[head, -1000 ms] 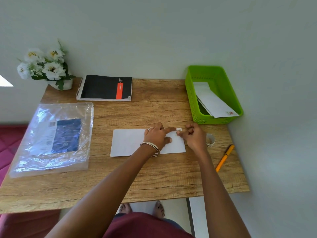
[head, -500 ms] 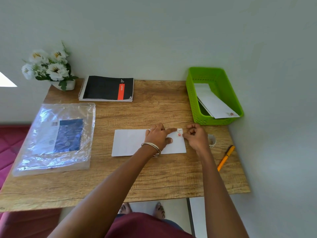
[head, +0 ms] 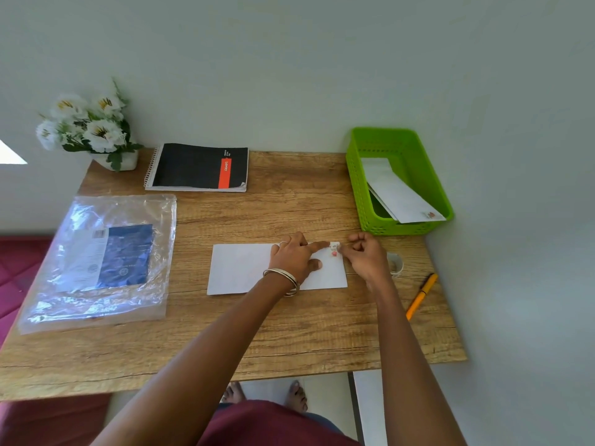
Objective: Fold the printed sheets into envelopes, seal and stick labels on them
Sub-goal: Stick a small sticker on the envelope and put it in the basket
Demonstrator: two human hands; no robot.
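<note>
A second ago the right hand sits with its knuckles right against the left forefinger, over the far right corner of the envelope, hiding that corner; now it lies a little further to the right, so the small label with its red mark shows on the corner between the two hands; the left hand is as it was, its forefinger now reaching to the label's left edge; the right fingertips sit at the label's right edge, curled, though whether they pinch it cannot be told.
</note>
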